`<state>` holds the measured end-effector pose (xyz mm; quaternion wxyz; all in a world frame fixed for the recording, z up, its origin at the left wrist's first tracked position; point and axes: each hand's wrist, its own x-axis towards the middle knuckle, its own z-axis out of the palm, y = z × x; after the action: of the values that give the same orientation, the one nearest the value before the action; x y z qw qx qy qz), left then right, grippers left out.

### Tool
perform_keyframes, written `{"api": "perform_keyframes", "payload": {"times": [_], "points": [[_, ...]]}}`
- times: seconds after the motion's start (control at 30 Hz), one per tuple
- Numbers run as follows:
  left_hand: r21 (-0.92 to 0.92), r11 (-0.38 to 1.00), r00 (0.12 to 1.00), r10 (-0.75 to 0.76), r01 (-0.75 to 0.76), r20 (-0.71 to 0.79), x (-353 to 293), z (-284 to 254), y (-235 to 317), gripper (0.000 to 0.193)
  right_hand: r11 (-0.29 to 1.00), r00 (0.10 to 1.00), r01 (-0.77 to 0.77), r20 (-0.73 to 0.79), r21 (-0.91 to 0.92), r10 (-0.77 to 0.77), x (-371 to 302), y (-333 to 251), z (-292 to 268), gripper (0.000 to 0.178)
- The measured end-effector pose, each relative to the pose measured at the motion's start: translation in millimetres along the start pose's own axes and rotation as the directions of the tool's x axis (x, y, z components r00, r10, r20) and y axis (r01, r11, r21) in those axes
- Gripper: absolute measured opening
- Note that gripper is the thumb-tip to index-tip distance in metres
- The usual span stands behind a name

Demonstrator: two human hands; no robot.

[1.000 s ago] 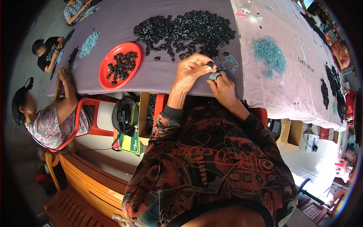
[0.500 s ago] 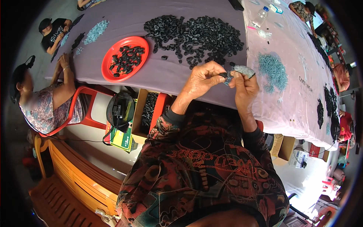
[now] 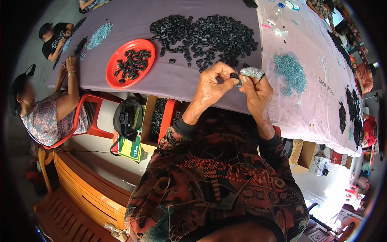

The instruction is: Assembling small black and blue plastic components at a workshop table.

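Note:
Over the table's near edge, my left hand (image 3: 213, 86) pinches a small black ring-like part (image 3: 234, 75) between thumb and fingers. My right hand (image 3: 259, 97) meets it from the other side, thumb pressed against the fingers. A grey knitted finger sleeve (image 3: 253, 73) covers a finger of that hand. Between the two sets of fingertips shows a bit of something bluish (image 3: 239, 84), too small to make out. Beyond my hands lies a wide heap of similar black parts (image 3: 209, 38). A red plate (image 3: 111, 68) to the left holds more of them.
A pile of clear bluish pieces (image 3: 289, 72) lies on the pink table cover (image 3: 312, 105) at right; another bluish pile (image 3: 100, 35) is far left. A plastic bottle (image 3: 275, 15) stands at the back. A person (image 3: 52, 109) sits at left. Below are a wooden bench (image 3: 86, 183) and cardboard boxes (image 3: 302, 155).
Both hands have shifted slightly left and up in the picture, still fingertip to fingertip. The black part has turned so that more of it shows. The whole view has shifted a little.

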<state>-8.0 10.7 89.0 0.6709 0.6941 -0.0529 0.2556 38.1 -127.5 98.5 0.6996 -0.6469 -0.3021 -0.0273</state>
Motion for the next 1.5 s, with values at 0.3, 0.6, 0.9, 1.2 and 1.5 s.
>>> {"api": "perform_keyframes", "payload": {"times": [0.3,0.6,0.9,1.2,1.5], "points": [[0.04,0.999,0.999,0.031,-0.031,-0.009,-1,5,-1,0.015,1.0,0.999,0.002,-0.033,0.023,-0.001,-2,1,0,0.012],[0.108,0.989,0.992,-0.107,0.1,0.062,-4,6,0,0.013,0.999,0.999,0.006,-0.047,0.053,-0.004,-1,0,-1,0.011],[0.0,0.993,0.99,-0.114,0.115,0.078,-3,8,-2,0.014,0.999,0.999,-0.033,0.008,0.027,0.033,3,2,-8,0.009],[-0.17,0.949,0.961,-0.247,0.266,0.127,-2,5,-2,0.007,0.994,0.984,-0.075,0.153,-0.074,0.086,7,2,-18,0.008],[-0.191,0.92,0.939,-0.329,0.343,0.103,1,1,-15,0.005,0.958,0.981,-0.007,0.186,-0.287,0.063,9,6,-18,0.006]]}}
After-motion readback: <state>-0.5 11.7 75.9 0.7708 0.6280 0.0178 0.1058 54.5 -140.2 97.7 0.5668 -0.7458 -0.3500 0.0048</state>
